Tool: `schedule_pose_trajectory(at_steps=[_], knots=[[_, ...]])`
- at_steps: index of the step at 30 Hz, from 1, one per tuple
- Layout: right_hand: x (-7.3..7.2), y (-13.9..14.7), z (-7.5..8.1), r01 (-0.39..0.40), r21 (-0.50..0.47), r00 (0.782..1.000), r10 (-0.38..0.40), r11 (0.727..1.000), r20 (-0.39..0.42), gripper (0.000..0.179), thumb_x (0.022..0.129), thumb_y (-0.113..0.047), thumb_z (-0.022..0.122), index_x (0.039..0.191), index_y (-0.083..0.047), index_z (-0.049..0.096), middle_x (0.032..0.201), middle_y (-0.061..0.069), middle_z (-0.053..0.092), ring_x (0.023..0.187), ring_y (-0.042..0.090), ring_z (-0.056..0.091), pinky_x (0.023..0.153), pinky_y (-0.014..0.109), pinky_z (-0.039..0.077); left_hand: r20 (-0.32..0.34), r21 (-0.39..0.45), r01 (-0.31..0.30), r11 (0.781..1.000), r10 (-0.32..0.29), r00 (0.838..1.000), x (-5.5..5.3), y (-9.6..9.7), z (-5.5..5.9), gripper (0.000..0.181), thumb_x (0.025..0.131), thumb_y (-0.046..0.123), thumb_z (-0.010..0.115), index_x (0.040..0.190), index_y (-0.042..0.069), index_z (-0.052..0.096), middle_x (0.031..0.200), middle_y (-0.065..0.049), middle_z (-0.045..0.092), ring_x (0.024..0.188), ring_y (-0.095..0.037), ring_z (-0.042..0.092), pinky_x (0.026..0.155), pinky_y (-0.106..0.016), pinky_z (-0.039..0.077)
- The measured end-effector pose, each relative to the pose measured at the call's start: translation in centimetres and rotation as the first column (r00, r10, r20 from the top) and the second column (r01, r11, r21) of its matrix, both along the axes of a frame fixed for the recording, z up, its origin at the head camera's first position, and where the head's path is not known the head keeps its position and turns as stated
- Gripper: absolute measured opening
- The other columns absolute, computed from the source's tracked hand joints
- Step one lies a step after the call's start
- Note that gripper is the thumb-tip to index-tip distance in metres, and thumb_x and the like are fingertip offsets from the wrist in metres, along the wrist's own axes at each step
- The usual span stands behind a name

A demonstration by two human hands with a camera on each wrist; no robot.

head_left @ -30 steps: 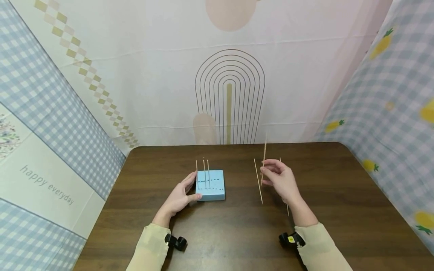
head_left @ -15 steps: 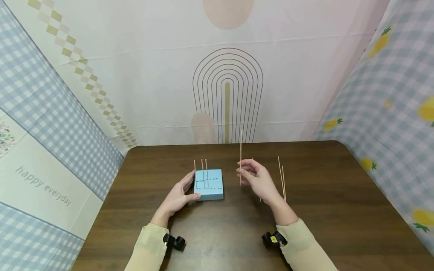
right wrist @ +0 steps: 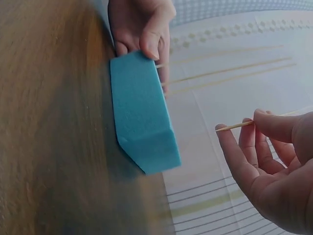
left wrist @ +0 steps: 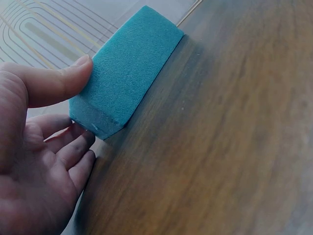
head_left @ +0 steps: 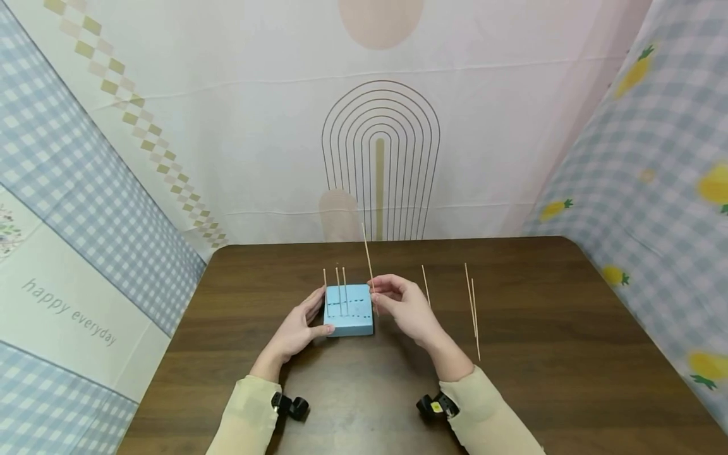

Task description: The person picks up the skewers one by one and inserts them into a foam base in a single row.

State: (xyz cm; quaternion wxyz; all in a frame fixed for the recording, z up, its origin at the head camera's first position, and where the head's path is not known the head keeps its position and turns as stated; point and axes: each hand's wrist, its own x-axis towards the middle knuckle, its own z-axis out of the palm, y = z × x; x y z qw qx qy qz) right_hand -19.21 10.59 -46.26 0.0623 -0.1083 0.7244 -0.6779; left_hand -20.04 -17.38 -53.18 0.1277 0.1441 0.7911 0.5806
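A light-blue foam block (head_left: 349,327) with rows of small dark holes lies on the table. My left hand (head_left: 297,330) holds its left end, thumb on the front face and fingers round the side, as the left wrist view of the block (left wrist: 132,68) shows. Three thin bamboo skewers (head_left: 344,287) stand upright in its left part. At the block's right edge, my right hand (head_left: 411,311) pinches another skewer (head_left: 366,249) between thumb and fingers, tilted slightly left. In the right wrist view, that skewer's pointed lower tip (right wrist: 224,129) shows beside the index fingertip, apart from the block.
Loose skewers lie to the right on the brown wooden table (head_left: 529,316): one skewer (head_left: 425,283) partly behind my right hand, and a pair of skewers (head_left: 473,303) farther right. A patterned white cloth (head_left: 273,158) hangs behind the table.
My right hand has carried its skewer leftward from among the loose skewers to the block's right edge. The left hand stays on the block.
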Motion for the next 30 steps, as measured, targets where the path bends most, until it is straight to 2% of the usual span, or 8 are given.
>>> schedule_pose_trajectory(at_steps=[4, 7, 10, 13, 16, 20, 30], knots=[[0.0, -0.8, -0.6, 0.007, -0.078, 1.000, -0.006, 0.997, 0.017, 0.029, 0.101, 0.000, 0.072, 0.128, 0.010, 0.066, 0.110, 0.015, 0.069, 0.108, 0.044, 0.069, 0.090, 0.048, 0.063, 0.004, 0.000, -0.010, 1.000, 0.010, 1.000, 0.1, 0.0, 0.0, 0.096, 0.096, 0.007, 0.081, 0.171, 0.007, 0.022, 0.178, -0.015, 0.013, 0.162, -0.033, 0.020, 0.127, -0.051, 0.024], [-0.1, -1.6, -1.4, 0.028, -0.145, 0.999, -0.025, 0.989, 0.028, 0.028, 0.101, 0.002, 0.072, 0.125, 0.013, 0.064, 0.107, 0.013, 0.068, 0.103, 0.036, 0.070, 0.089, 0.047, 0.063, 0.010, -0.004, -0.017, 1.000, 0.017, 1.000, 0.1, 0.0, 0.0, 0.096, 0.096, 0.008, 0.082, 0.172, 0.008, 0.022, 0.178, -0.013, 0.013, 0.162, -0.031, 0.020, 0.128, -0.050, 0.024], [0.0, -2.3, -2.0, 0.046, -0.167, 0.999, -0.044, 0.985, 0.019, 0.027, 0.101, 0.002, 0.072, 0.124, 0.013, 0.062, 0.105, 0.012, 0.067, 0.097, 0.027, 0.070, 0.087, 0.043, 0.064, 0.005, -0.007, -0.017, 1.000, 0.017, 1.000, 0.1, -0.1, 0.1, 0.096, 0.096, 0.008, 0.081, 0.172, 0.008, 0.022, 0.178, -0.014, 0.013, 0.162, -0.032, 0.020, 0.128, -0.050, 0.024], [0.1, -2.8, -2.5, 0.053, -0.150, 0.998, -0.055, 0.987, -0.009, 0.025, 0.101, 0.001, 0.072, 0.122, 0.010, 0.063, 0.105, 0.013, 0.067, 0.095, 0.025, 0.069, 0.087, 0.043, 0.064, -0.007, -0.010, -0.012, 1.000, 0.012, 1.000, 0.0, -0.1, 0.1, 0.095, 0.097, 0.008, 0.081, 0.171, 0.006, 0.022, 0.178, -0.015, 0.013, 0.162, -0.033, 0.020, 0.128, -0.051, 0.024], [0.3, -3.1, -2.7, 0.047, -0.118, 0.998, -0.052, 0.992, -0.038, 0.022, 0.102, -0.002, 0.073, 0.120, 0.007, 0.064, 0.105, 0.014, 0.067, 0.097, 0.028, 0.070, 0.087, 0.044, 0.064, -0.015, -0.007, -0.012, 1.000, 0.012, 1.000, -0.1, 0.0, 0.0, 0.094, 0.096, 0.007, 0.081, 0.171, 0.004, 0.023, 0.178, -0.017, 0.013, 0.161, -0.034, 0.020, 0.128, -0.052, 0.023], [0.5, -3.4, -2.9, 0.037, -0.094, 0.998, -0.042, 0.995, -0.049, 0.019, 0.103, -0.004, 0.072, 0.119, 0.004, 0.065, 0.106, 0.015, 0.067, 0.098, 0.031, 0.070, 0.088, 0.044, 0.064, -0.024, -0.004, -0.011, 1.000, 0.011, 1.000, -0.1, 0.1, 0.0, 0.093, 0.096, 0.006, 0.081, 0.170, 0.002, 0.025, 0.177, -0.019, 0.014, 0.161, -0.036, 0.021, 0.128, -0.054, 0.022], [0.6, -3.5, -3.1, 0.039, -0.036, 0.995, -0.042, 0.999, -0.093, 0.011, 0.104, -0.007, 0.072, 0.114, -0.003, 0.071, 0.109, 0.013, 0.071, 0.101, 0.029, 0.071, 0.088, 0.043, 0.064, -0.034, -0.005, -0.004, 1.000, 0.004, 0.999, 0.0, 0.2, 0.1, 0.093, 0.096, 0.007, 0.081, 0.170, 0.002, 0.024, 0.177, -0.018, 0.014, 0.161, -0.035, 0.021, 0.128, -0.053, 0.022]])
